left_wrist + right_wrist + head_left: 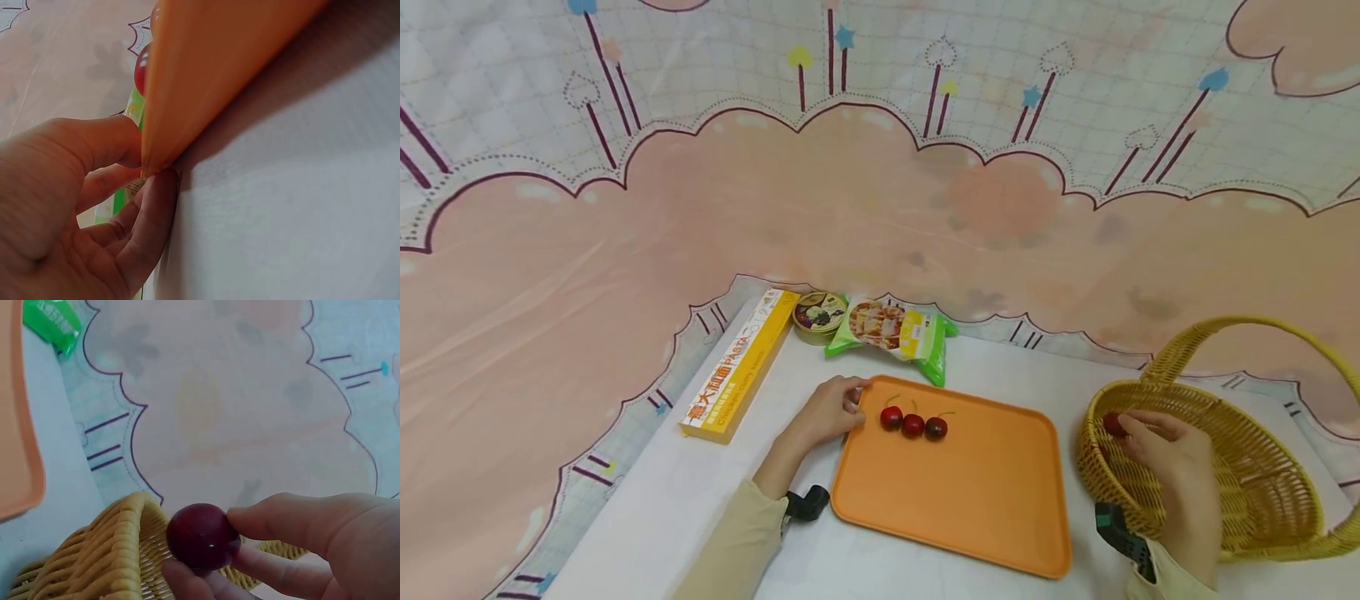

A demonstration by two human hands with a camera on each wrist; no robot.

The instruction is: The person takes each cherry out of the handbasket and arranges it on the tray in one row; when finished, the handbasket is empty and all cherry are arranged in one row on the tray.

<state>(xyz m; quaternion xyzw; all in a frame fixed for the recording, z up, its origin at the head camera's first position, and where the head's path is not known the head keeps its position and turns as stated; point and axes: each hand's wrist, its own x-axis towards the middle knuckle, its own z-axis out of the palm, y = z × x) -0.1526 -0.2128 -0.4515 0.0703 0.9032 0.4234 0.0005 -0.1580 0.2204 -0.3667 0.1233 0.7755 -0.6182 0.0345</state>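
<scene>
My right hand [1180,458] pinches a dark red cherry [1114,424] between thumb and fingertips, just inside the near-left rim of a wicker basket [1247,433]. In the right wrist view the same cherry [203,536] looks round and glossy, with no stem showing. At the far-left corner of an orange tray [955,483], my left hand [820,412] grips the edge. The left wrist view has thumb and fingers [156,206] on either side of the tray's rim. Three stemmed cherries [913,426] sit in a row on the tray, near that corner.
Behind the tray lie a green and yellow food packet [895,331] and a round tin [819,317]. A long yellow pasta box [741,367] lies to the left. The basket's tall handle [1247,321] arches over it. A patterned cloth [880,208] hangs behind the white table [647,517].
</scene>
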